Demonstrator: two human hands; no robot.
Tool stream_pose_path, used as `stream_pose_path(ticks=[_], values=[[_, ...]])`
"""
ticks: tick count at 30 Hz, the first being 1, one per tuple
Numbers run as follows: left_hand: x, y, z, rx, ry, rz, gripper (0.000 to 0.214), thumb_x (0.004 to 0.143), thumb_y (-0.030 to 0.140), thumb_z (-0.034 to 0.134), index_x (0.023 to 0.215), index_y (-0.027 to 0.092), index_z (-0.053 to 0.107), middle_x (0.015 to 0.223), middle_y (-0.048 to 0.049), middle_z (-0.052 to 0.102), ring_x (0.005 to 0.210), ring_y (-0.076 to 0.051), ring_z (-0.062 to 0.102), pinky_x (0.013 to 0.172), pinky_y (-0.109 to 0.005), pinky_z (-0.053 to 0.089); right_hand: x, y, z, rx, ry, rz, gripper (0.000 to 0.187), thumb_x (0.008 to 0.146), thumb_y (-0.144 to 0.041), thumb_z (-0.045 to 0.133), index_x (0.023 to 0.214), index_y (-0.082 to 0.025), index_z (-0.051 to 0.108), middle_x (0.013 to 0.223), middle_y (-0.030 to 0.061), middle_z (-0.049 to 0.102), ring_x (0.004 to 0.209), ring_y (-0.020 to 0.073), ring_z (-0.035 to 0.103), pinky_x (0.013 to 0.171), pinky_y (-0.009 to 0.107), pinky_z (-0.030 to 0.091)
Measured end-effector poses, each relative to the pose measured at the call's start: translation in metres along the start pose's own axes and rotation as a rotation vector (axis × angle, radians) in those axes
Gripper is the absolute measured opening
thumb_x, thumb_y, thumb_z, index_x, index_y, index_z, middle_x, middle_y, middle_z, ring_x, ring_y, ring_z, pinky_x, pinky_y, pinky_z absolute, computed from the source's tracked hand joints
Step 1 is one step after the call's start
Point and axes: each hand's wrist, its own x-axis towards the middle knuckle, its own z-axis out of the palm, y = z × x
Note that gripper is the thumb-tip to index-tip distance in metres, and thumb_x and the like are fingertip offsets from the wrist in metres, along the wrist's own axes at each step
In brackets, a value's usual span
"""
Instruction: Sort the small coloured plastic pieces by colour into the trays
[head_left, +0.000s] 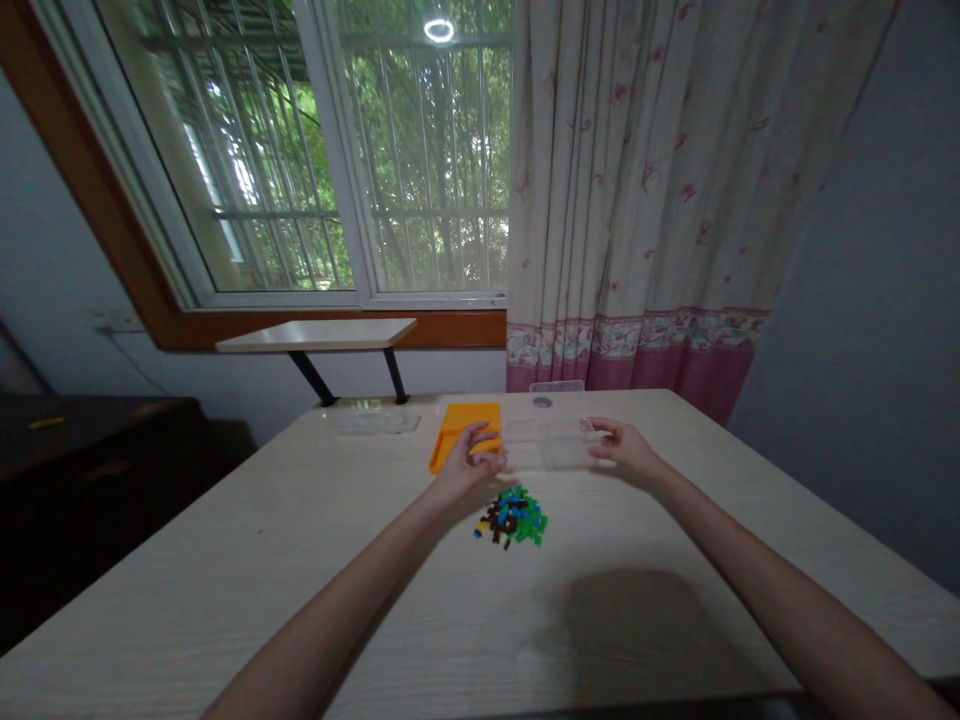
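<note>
A clear plastic box (546,444) rests on the pale wooden table (300,560), held at both ends. My left hand (474,458) grips its left end, fingers curled around the edge. My right hand (622,447) grips its right end. Just in front of the box lies a small heap of tiny coloured bricks (514,516), green, blue, brown and black. An orange tray (463,432) lies flat just left of the box, behind my left hand.
A clear lid or flat tray (375,423) lies at the table's far left. Another small clear container (556,387) sits at the far edge. Behind are a wall shelf (319,335), a barred window and a flowered curtain (660,200).
</note>
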Motion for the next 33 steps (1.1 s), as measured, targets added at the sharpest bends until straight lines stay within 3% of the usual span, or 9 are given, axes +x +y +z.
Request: stream_pose_path(ticks=[4, 7, 10, 13, 17, 24, 29, 33], values=[[0.017, 0.006, -0.053, 0.552, 0.201, 0.192, 0.034, 0.073, 0.035, 0.056, 0.103, 0.020, 0.048, 0.110, -0.0075, 0.050, 0.081, -0.015, 0.057, 0.069, -0.031, 0.049, 0.005, 0.023, -0.043, -0.029, 0.074, 0.057, 0.057, 0.056, -0.037, 0.074, 0.107, -0.015, 0.060, 0.099, 0.0095, 0.061, 0.073, 0.0174, 0.060, 0.065, 0.032, 0.051], [0.024, 0.006, -0.106, 0.997, 0.402, 0.246, 0.025, 0.078, 0.033, 0.047, 0.095, 0.017, 0.055, 0.103, -0.0068, 0.052, 0.090, -0.018, 0.054, 0.081, -0.034, 0.045, 0.006, 0.033, -0.057, -0.122, 0.003, 0.054, 0.057, 0.057, -0.039, 0.074, 0.106, -0.013, 0.060, 0.104, 0.0115, 0.062, 0.086, 0.0234, 0.060, 0.080, 0.038, 0.048], [0.025, 0.000, -0.153, 1.368, 0.536, 0.109, 0.030, 0.078, 0.029, 0.043, 0.104, 0.017, 0.054, 0.109, -0.0089, 0.050, 0.105, -0.022, 0.048, 0.091, -0.036, 0.039, 0.006, 0.037, -0.059, -0.239, -0.096, 0.024, 0.055, 0.059, -0.041, 0.071, 0.107, -0.014, 0.060, 0.108, 0.0107, 0.062, 0.099, 0.0266, 0.056, 0.092, 0.042, 0.041], [0.025, -0.007, -0.182, 1.421, 0.573, -0.004, 0.043, 0.074, 0.027, 0.047, 0.113, 0.011, 0.050, 0.115, -0.0159, 0.047, 0.107, -0.029, 0.047, 0.090, -0.041, 0.039, 0.008, 0.040, -0.057, -0.326, -0.153, 0.010, 0.059, 0.062, -0.043, 0.068, 0.112, -0.014, 0.057, 0.116, 0.0101, 0.058, 0.108, 0.0264, 0.051, 0.098, 0.042, 0.035], [0.034, -0.014, -0.197, 1.482, 0.595, -0.216, 0.053, 0.073, 0.030, 0.046, 0.124, 0.013, 0.043, 0.126, -0.0185, 0.040, 0.111, -0.033, 0.044, 0.087, -0.045, 0.040, 0.013, 0.042, -0.056, -0.460, -0.221, -0.004, 0.066, 0.062, -0.048, 0.066, 0.119, -0.017, 0.052, 0.123, 0.0092, 0.052, 0.111, 0.0266, 0.049, 0.098, 0.042, 0.035], [0.052, -0.023, -0.212, 1.570, 0.509, -0.348, 0.057, 0.076, 0.029, 0.040, 0.131, 0.016, 0.033, 0.139, -0.0169, 0.025, 0.126, -0.033, 0.024, 0.090, -0.054, 0.035, 0.014, 0.040, -0.054, -0.847, -0.227, 0.014, 0.068, 0.063, -0.057, 0.061, 0.119, -0.021, 0.053, 0.128, 0.0091, 0.046, 0.117, 0.0298, 0.040, 0.098, 0.043, 0.029], [0.051, -0.020, -0.217, 1.630, 0.423, -0.362, 0.055, 0.078, 0.030, 0.035, 0.131, 0.017, 0.033, 0.137, -0.0152, 0.031, 0.125, -0.034, 0.024, 0.088, -0.058, 0.033, 0.012, 0.039, -0.048, -0.908, -0.185, 0.030, 0.064, 0.065, -0.058, 0.059, 0.118, -0.023, 0.053, 0.127, 0.0076, 0.047, 0.115, 0.0292, 0.039, 0.096, 0.043, 0.028], [0.042, -0.016, -0.211, 1.685, 0.421, -0.382, 0.053, 0.077, 0.031, 0.035, 0.129, 0.017, 0.036, 0.131, -0.0167, 0.038, 0.120, -0.035, 0.031, 0.085, -0.058, 0.034, 0.010, 0.039, -0.042, -0.950, -0.129, 0.009, 0.061, 0.065, -0.059, 0.057, 0.115, -0.023, 0.055, 0.124, 0.0073, 0.049, 0.112, 0.0290, 0.041, 0.094, 0.043, 0.029]])
